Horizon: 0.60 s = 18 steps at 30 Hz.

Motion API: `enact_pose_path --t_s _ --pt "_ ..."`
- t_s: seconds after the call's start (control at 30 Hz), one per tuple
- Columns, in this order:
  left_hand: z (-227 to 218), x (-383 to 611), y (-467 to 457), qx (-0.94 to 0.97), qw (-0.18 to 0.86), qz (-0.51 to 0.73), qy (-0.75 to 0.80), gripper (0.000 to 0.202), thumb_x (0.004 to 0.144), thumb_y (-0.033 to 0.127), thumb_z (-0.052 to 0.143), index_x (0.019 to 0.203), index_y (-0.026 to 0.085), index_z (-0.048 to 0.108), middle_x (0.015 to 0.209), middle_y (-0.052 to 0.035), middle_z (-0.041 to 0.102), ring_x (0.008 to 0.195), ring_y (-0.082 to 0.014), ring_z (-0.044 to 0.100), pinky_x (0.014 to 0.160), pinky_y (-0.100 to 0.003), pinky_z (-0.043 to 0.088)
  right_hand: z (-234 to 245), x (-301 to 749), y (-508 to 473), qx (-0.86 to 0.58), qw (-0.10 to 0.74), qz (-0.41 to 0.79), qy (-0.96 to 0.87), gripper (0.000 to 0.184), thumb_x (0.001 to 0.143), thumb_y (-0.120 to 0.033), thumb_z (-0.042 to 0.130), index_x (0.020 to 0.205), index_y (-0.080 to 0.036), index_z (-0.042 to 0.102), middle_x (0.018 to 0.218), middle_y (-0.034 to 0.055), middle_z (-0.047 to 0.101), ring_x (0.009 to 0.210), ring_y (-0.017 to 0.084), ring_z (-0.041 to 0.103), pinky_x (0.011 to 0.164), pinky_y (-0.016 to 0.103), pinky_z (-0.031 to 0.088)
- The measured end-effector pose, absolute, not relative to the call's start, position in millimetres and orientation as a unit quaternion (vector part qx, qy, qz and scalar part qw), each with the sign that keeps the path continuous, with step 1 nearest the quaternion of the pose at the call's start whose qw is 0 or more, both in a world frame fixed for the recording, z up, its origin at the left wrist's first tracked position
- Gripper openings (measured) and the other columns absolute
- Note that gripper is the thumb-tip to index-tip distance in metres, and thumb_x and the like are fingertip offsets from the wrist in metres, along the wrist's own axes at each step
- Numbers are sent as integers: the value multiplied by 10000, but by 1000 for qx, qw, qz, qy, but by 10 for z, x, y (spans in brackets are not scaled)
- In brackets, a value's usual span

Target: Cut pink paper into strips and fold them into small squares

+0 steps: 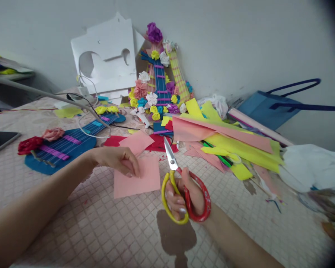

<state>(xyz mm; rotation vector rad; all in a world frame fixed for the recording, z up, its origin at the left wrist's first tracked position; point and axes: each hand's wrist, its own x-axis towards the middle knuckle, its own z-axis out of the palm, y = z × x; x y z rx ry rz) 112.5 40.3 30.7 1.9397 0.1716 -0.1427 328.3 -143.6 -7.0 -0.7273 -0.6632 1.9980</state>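
Observation:
My right hand grips a pair of scissors with one yellow and one red handle. The blades point away from me and look closed. A square sheet of pink paper lies on the table left of the scissors. Over it, my left hand bends down with its fingers curled and its fingertips at the sheet, in a loose pinch. Just beyond lies another pink paper piece, partly on red paper. Part of the pink sheet is hidden under my left hand.
A blue toy guitar with paper flowers lies left; a phone sits beyond it. A glue gun stands before flower-decorated guitars. Yellow paper sheets pile up at right near a blue bag. A white cable crosses the left.

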Motion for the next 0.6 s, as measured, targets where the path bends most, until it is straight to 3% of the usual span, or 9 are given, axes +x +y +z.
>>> enact_pose_path --t_s 0.13,0.3,0.47,0.6 --pt "248 1093 529 840 524 28 141 190 801 289 663 941 177 723 965 -64 724 889 -162 659 802 -222 502 -19 3398 -1367 -383 485 726 -302 660 672 -823 469 663 -165 520 408 -94 353 322 53 318 350 207 389" --pt "28 1051 756 827 434 213 287 351 791 355 626 1084 165 665 1178 -105 648 1097 -238 582 944 -354 454 -29 3484 -1351 -458 488 653 -355 602 748 -772 444 709 -175 515 440 -93 369 343 56 344 381 204 409" --pt "-75 1035 768 858 256 237 378 607 810 287 566 1391 215 407 1392 -108 479 1273 -283 438 1057 -428 328 -32 3558 -1331 -563 430 544 -450 578 745 -748 476 693 -174 509 433 -83 396 355 66 396 390 199 406" --pt "-47 1067 709 865 217 242 382 645 823 243 536 1428 169 325 1400 -151 453 1264 -293 445 1042 -414 336 -46 3592 -1302 -599 406 508 -467 583 740 -750 466 681 -172 516 437 -76 408 361 70 403 404 214 408"
